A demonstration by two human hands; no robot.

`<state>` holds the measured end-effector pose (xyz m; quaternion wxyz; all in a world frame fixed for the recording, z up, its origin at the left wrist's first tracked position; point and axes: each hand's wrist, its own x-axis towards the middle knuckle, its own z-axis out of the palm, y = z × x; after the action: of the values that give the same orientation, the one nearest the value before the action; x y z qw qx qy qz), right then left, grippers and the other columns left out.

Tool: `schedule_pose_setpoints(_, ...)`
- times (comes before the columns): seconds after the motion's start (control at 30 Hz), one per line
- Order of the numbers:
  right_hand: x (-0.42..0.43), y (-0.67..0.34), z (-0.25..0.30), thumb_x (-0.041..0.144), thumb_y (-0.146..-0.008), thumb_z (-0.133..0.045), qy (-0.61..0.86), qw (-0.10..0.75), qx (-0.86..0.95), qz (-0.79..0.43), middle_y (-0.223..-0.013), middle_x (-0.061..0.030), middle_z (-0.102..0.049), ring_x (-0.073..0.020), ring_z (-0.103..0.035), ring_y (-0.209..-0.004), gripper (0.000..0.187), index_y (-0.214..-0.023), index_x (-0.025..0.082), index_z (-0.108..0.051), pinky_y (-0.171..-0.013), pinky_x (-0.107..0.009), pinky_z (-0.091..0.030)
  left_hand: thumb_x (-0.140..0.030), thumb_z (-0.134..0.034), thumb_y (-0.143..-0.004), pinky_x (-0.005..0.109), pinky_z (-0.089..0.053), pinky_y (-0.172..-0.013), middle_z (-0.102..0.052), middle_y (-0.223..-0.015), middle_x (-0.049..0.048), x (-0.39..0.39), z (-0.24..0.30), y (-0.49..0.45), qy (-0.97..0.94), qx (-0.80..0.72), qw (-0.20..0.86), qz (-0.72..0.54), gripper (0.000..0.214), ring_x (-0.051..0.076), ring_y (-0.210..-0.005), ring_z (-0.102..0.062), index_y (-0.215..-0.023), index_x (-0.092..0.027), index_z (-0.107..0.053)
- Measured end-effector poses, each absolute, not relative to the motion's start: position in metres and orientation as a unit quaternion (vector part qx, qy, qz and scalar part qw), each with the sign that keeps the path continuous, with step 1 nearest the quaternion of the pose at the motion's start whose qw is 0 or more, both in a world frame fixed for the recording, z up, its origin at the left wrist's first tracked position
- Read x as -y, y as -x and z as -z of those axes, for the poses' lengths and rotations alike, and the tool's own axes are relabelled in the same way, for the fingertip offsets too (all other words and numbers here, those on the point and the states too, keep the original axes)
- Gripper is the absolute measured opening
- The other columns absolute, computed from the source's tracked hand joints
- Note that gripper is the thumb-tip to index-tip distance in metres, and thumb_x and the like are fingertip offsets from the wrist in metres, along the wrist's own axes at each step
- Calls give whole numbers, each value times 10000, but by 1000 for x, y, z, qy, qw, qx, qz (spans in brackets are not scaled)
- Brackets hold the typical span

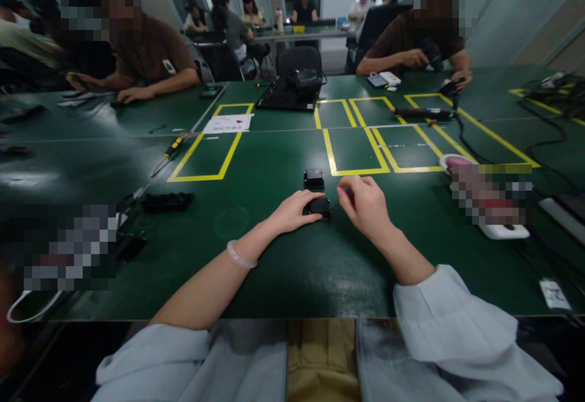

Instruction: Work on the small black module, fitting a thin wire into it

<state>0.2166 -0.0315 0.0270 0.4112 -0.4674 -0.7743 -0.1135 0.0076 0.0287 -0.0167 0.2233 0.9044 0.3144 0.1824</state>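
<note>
My left hand (295,210) rests on the green table (274,268) with its fingers curled onto a small black box-shaped part (320,207), holding it down. My right hand (363,204) hovers just right of that part, fingers pinched on something small and dark that I cannot make out. A second small black part (314,178) lies a little farther away, untouched by either hand.
Yellow tape rectangles (356,146) mark the table ahead. A screwdriver (171,149) and black pieces (167,201) lie at the left. A white power strip (500,228) and cables sit at the right. Other people work across the table, beside a black case (292,91).
</note>
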Motion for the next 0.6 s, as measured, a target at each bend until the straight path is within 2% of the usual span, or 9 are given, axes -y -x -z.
schedule_pose_setpoints(0.2,31,-216,-27,219,-931,-450,469,410,773,118,-705,-1,-595,-155,-528,-638,74,-928,208,-523,-726,-297,-423,-416,-612,-876,371,-442,-901,-596,-1159,79,-29,16,-8,-904,-314,227,-182,511,250,-1064,-549,-1341,-246,-487)
schedule_pose_setpoints(0.4,32,-218,-27,310,-918,-528,467,407,777,113,-648,15,-564,-154,-508,-621,105,-924,205,-530,-686,-288,-412,-423,-613,-876,368,-442,-896,-595,-1155,80,-29,17,-7,-905,-316,222,-180,526,245,-1055,-548,-1351,-243,-477)
schedule_pose_setpoints(0.6,31,-218,-26,256,-932,-456,475,404,775,108,-684,0,-590,-160,-529,-628,87,-931,213,-532,-714,-311,-421,-414,-618,-872,372,-442,-907,-595,-1161,77,-29,16,-7,-904,-316,224,-180,518,248,-1065,-548,-1341,-241,-485)
